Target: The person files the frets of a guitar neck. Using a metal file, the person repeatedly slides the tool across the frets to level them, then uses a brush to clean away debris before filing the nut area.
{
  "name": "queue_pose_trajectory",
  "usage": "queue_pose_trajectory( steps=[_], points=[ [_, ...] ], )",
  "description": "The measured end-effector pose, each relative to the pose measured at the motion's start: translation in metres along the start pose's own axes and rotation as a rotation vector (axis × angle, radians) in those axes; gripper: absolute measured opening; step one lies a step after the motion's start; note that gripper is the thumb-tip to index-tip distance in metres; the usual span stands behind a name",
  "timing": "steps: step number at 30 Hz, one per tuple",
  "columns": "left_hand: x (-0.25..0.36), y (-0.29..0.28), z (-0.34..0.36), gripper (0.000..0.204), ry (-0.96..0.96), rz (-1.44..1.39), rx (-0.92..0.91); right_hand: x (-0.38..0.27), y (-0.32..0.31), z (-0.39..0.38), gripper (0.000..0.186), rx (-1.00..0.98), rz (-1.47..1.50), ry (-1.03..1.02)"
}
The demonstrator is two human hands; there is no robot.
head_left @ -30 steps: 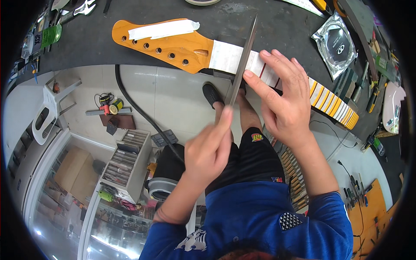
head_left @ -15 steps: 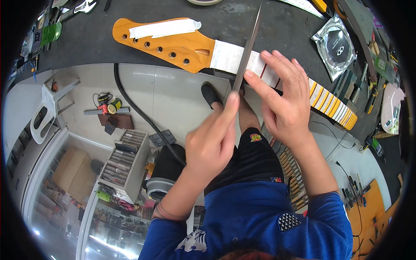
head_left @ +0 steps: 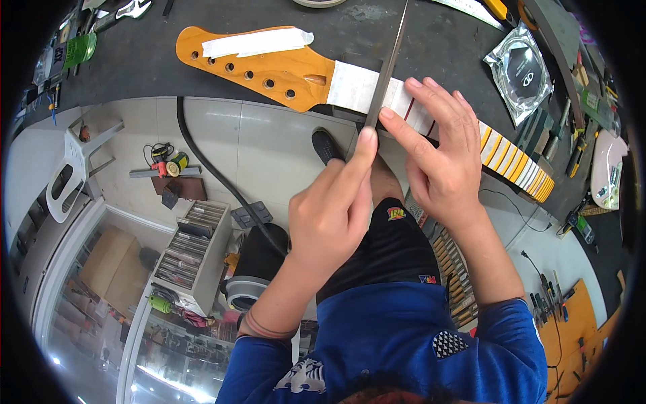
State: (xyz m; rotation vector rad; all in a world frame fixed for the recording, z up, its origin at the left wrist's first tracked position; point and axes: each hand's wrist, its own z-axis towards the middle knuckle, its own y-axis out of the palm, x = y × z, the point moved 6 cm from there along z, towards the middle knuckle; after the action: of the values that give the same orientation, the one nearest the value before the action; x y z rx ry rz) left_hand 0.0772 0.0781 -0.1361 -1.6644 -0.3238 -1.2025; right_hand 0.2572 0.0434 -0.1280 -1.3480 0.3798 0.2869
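A guitar neck with an orange wooden headstock (head_left: 282, 74) lies across the dark bench's front edge, a white tape strip (head_left: 256, 42) on the headstock. Tape (head_left: 351, 86) covers its fretboard, with yellow gaps showing toward the right end. My left hand (head_left: 330, 202) grips a long, narrow metal file (head_left: 389, 64), which crosses the fretboard at an angle, pointing away from me. My right hand (head_left: 441, 155) lies with fingers apart on the taped fretboard, its index fingertip against the side of the file.
A silver packet (head_left: 518, 74), yellow-handled tool (head_left: 498, 10) and assorted tools are on the bench. Below are a white plastic seat (head_left: 67, 168), a black hose (head_left: 212, 175), power tools (head_left: 168, 161), a rack (head_left: 188, 256) and hand tools on a wooden board (head_left: 579, 316).
My left hand and the file have slid forward along the file's length, away from my body. My right hand stays in the same place on the neck.
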Motion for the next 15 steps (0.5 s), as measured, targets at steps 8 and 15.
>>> queue_pose_trajectory(
  steps=[8,15],
  points=[
    [-0.013,-0.022,-0.098,0.064,-0.041,0.035,-0.08,0.002,-0.003,-0.001,0.05,-0.009,-0.017,0.0],
    [0.0,0.0,-0.001,0.066,0.015,-0.031,0.016,0.001,0.0,-0.001,0.053,0.016,-0.027,-0.012]
  ],
)
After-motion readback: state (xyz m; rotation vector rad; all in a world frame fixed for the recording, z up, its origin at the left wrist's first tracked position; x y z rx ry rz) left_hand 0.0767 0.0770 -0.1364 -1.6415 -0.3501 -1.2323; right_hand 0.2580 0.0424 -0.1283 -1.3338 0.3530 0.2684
